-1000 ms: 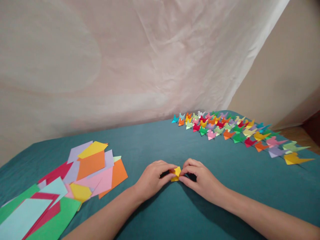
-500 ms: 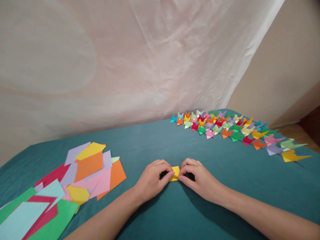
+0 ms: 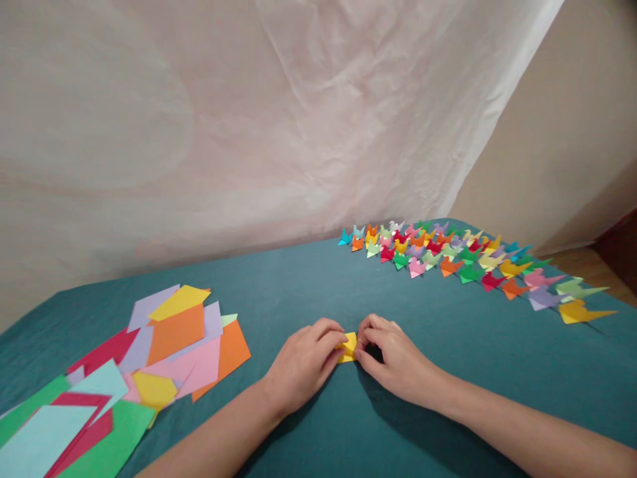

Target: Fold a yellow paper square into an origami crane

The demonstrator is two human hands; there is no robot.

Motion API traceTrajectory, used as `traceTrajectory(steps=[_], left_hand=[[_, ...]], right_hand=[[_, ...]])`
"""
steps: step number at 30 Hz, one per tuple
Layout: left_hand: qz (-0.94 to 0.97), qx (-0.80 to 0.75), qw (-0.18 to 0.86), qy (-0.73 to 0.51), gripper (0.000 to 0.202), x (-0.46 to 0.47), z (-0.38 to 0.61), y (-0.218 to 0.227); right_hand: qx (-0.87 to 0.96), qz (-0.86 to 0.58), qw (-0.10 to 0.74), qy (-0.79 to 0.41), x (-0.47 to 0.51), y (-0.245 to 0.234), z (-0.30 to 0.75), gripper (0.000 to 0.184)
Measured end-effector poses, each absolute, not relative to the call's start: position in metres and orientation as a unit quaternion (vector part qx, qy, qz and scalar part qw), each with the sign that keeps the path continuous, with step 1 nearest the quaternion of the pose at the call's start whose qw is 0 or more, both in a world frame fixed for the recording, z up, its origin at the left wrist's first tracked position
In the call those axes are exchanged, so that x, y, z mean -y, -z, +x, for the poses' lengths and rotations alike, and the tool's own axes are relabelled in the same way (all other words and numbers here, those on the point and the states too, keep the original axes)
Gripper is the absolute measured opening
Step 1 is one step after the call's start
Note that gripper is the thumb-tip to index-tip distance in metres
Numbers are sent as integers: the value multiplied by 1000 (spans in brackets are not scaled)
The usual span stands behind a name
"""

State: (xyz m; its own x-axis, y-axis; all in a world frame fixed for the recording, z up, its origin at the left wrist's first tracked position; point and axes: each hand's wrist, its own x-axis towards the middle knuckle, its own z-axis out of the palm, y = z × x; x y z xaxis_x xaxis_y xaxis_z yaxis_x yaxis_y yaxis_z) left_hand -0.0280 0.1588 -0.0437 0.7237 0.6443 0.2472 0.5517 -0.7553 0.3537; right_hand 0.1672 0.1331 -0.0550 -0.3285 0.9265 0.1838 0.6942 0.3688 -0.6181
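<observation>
A small folded piece of yellow paper [image 3: 350, 346] lies between my two hands at the near middle of the table. My left hand [image 3: 311, 362] pinches its left edge with thumb and fingertips, covering that side. At the right edge, my right hand [image 3: 388, 352] grips the paper between thumb and index finger. Only the middle strip of the yellow paper shows, so its exact folds cannot be made out.
Loose coloured paper sheets [image 3: 176, 335] lie overlapping on the left. Rows of folded paper birds [image 3: 450, 265] stand at the back right. A teal cloth [image 3: 279, 285] covers the table, and a pale draped sheet [image 3: 239, 119] hangs behind it.
The fingers of my left hand have shifted on the yellow paper's left side, with the hand turned a little further over it. My right hand keeps nearly the same grip.
</observation>
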Motion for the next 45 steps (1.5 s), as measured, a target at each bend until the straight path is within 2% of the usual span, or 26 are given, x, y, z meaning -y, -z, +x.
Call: traceTrajectory(steps=[4,8,13,18,24,29,33,45], left_hand=[[938,-317,-9,-141,22,-141,-24,40],[929,-351,-46,-104,39,-118,-20,39],[931,-354,-37,-77,58,-111,-23,41],[933,-355,-4,-60,65,-116,-26,42],[933,-357,23,-34,68,-115,-27,42],[933,-359,32,-10,67,-116,-28,44],[933,-359,32,-6,66,-116,-28,45],[935,-355,10,-6,66,-116,-28,44]], right_hand=[[784,-517,260,-223,-133,56,167,9],[787,-517,259,-217,-133,55,167,9],[791,-514,257,-210,-133,54,166,10],[796,-512,254,-199,-130,52,167,9],[827,-475,246,-171,-127,52,176,10],[883,-418,205,-56,-118,55,182,26],[899,-401,178,4,-109,60,182,30],[900,-401,164,36,-106,62,178,34]])
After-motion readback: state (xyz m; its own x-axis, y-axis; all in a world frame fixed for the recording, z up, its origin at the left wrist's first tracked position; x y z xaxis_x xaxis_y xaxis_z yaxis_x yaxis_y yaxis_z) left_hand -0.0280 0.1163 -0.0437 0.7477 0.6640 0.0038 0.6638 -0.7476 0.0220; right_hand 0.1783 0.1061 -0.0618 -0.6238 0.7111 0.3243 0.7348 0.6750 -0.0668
